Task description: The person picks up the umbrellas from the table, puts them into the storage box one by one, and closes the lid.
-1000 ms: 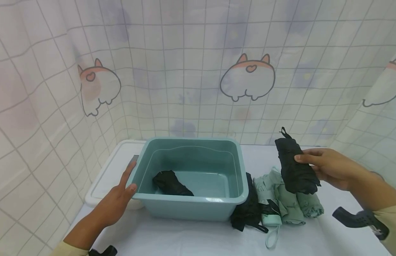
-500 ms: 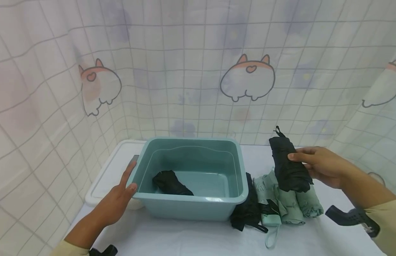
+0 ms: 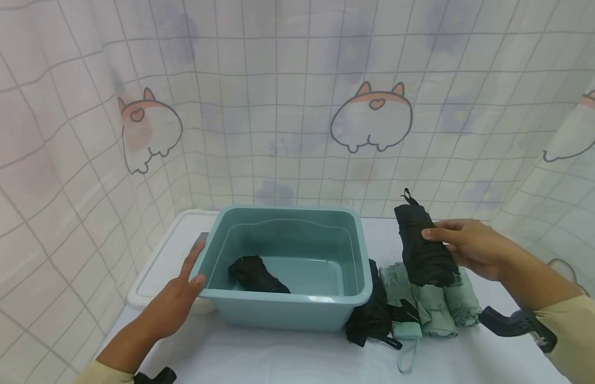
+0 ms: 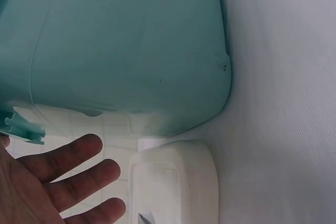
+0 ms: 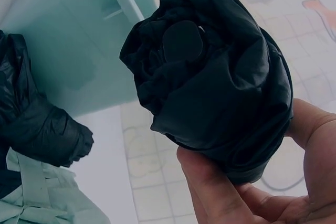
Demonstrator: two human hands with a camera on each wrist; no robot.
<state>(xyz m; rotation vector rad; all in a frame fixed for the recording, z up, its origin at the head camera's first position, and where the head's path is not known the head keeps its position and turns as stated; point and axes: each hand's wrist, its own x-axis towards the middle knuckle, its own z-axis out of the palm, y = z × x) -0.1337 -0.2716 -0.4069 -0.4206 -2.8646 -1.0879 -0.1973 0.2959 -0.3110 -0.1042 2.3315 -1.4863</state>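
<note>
My right hand (image 3: pixel 477 248) holds a folded black umbrella (image 3: pixel 424 248) upright and slightly tilted, above the row right of the bin. The right wrist view shows the held umbrella's (image 5: pixel 226 93) dark round end inside bunched cloth, with fingers and thumb gripping its sides. My left hand (image 3: pixel 174 304) lies at the left rim of the teal plastic bin (image 3: pixel 287 314), its fingers extended. The left wrist view shows several straight fingers (image 4: pixel 79 187) beside the bin wall (image 4: pixel 131 51). Inside the bin, another folded black umbrella (image 3: pixel 259 274) lies on the floor.
Against the bin's right side lies a black umbrella (image 3: pixel 371 317), then light green folded umbrellas (image 3: pixel 434 312), one with a wrist loop (image 3: pixel 409 357). A white lidded box (image 3: pixel 158 256) stands behind the bin's left side. A patterned curtain (image 3: pixel 278 133) hangs behind the white-covered table (image 3: pixel 278 357).
My right hand has moved left with the black umbrella, closer to the bin. My left hand and the umbrella in the bin have stayed in place.
</note>
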